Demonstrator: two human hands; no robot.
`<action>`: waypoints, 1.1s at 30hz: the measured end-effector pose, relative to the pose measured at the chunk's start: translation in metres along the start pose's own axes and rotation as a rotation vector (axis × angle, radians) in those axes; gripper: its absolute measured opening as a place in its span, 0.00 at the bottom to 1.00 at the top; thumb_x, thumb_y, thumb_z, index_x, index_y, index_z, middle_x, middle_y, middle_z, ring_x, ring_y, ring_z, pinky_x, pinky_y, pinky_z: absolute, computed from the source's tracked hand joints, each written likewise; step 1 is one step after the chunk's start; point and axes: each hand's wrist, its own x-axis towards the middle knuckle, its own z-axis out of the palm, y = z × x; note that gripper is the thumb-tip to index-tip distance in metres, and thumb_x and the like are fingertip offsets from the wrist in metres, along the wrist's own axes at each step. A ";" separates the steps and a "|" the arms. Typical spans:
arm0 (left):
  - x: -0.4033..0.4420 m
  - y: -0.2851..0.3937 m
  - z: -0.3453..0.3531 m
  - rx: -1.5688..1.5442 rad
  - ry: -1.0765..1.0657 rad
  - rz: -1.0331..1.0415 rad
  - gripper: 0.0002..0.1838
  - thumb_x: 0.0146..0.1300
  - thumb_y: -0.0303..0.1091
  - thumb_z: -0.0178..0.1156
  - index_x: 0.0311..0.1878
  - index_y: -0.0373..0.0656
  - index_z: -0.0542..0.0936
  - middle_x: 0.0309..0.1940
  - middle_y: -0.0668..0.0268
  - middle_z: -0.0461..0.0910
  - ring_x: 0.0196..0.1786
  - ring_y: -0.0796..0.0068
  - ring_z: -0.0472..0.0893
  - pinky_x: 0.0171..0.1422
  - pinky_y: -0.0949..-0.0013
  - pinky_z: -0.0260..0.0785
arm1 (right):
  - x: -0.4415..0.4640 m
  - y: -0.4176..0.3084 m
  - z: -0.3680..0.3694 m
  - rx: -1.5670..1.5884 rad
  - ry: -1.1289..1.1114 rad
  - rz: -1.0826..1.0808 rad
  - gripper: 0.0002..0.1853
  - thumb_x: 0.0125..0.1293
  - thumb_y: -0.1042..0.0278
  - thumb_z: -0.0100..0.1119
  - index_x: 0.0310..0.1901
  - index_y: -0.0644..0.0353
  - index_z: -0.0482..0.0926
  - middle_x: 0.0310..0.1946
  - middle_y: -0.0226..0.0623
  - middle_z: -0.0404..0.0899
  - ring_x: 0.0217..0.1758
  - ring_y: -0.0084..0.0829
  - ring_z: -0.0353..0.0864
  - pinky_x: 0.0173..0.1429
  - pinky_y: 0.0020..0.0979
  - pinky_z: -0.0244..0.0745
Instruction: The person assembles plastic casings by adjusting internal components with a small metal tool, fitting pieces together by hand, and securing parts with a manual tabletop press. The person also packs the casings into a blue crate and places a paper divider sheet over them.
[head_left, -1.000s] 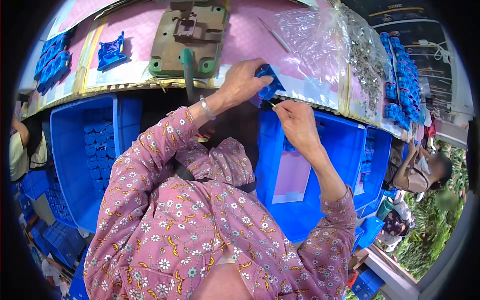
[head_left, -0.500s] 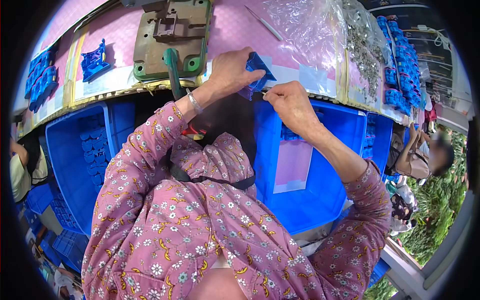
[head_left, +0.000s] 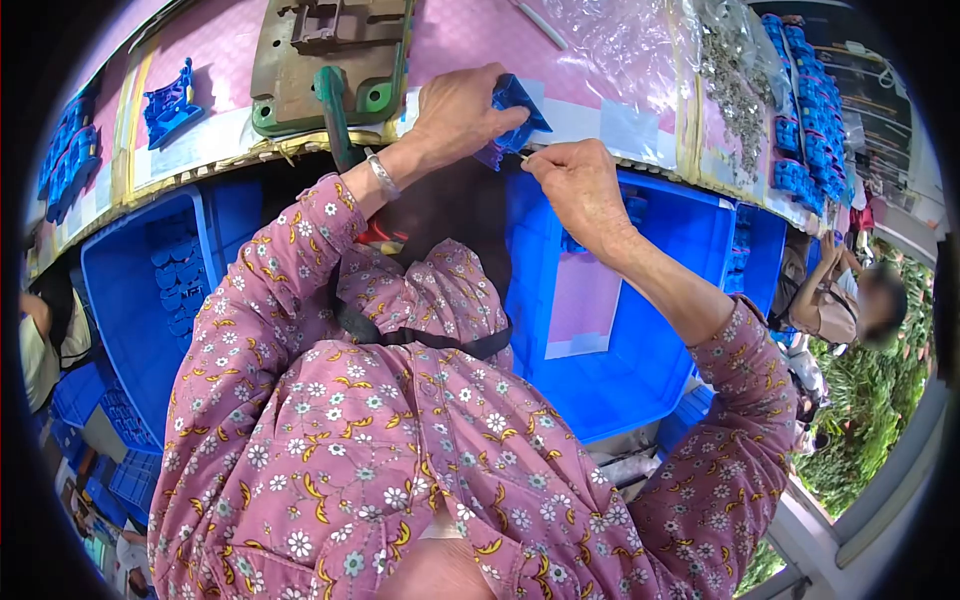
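Observation:
My left hand (head_left: pixel 455 112) grips a blue moulded plastic part (head_left: pixel 516 100) at the table's front edge, thumb lying across it. Close to the part's lower right side, my right hand (head_left: pixel 585 190) is closed in a pinch. A tiny pale tip shows at its fingertips, but what it belongs to is hidden. To the left of my left hand stands a brown and green metal fixture (head_left: pixel 330 85) with a green handle (head_left: pixel 330 105). Another blue plastic part (head_left: pixel 172 105) lies farther left on the pink table.
Below the table edge are a blue bin (head_left: pixel 650 390) on the right and another blue bin (head_left: pixel 110 290) with stacked parts on the left. Clear plastic (head_left: pixel 620 50), small metal pieces (head_left: pixel 735 90) and a white-handled tool (head_left: pixel 540 22) lie on the table. A person (head_left: pixel 830 300) is at far right.
The view has shifted, so the table, fixture and hands sit slightly higher in the picture. Both hands keep nearly the same hold, with the right hand still beside the blue part.

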 end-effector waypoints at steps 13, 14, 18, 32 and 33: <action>0.002 -0.001 0.000 0.036 -0.032 0.039 0.24 0.56 0.50 0.65 0.43 0.35 0.81 0.30 0.51 0.83 0.36 0.51 0.84 0.46 0.54 0.74 | -0.004 0.021 0.011 -0.244 0.115 -0.328 0.08 0.54 0.75 0.54 0.22 0.68 0.80 0.21 0.58 0.76 0.29 0.59 0.79 0.35 0.50 0.71; 0.001 -0.001 0.001 0.040 -0.029 0.040 0.24 0.56 0.50 0.65 0.43 0.35 0.81 0.30 0.51 0.83 0.36 0.51 0.84 0.46 0.54 0.74 | -0.005 0.023 0.012 -0.172 0.117 -0.290 0.08 0.54 0.75 0.54 0.22 0.68 0.80 0.20 0.58 0.75 0.28 0.59 0.79 0.35 0.50 0.71; 0.002 0.002 0.002 0.056 -0.056 0.044 0.24 0.57 0.50 0.64 0.43 0.35 0.81 0.30 0.51 0.83 0.36 0.50 0.84 0.46 0.54 0.74 | -0.013 0.031 0.020 -0.041 0.149 -0.179 0.10 0.61 0.69 0.60 0.32 0.69 0.85 0.15 0.49 0.74 0.18 0.33 0.72 0.30 0.38 0.70; 0.002 0.002 0.000 0.096 -0.096 0.051 0.24 0.58 0.50 0.62 0.42 0.34 0.80 0.31 0.49 0.83 0.37 0.48 0.83 0.47 0.53 0.74 | -0.015 0.033 0.028 -0.145 0.222 -0.279 0.08 0.53 0.74 0.55 0.22 0.65 0.82 0.22 0.58 0.77 0.30 0.60 0.80 0.39 0.52 0.75; 0.004 0.001 0.001 0.091 -0.097 0.051 0.24 0.59 0.50 0.62 0.42 0.34 0.80 0.31 0.49 0.83 0.37 0.48 0.83 0.47 0.53 0.74 | -0.010 0.034 0.024 -0.166 0.211 -0.309 0.08 0.53 0.74 0.55 0.22 0.65 0.82 0.22 0.58 0.77 0.29 0.60 0.79 0.39 0.52 0.75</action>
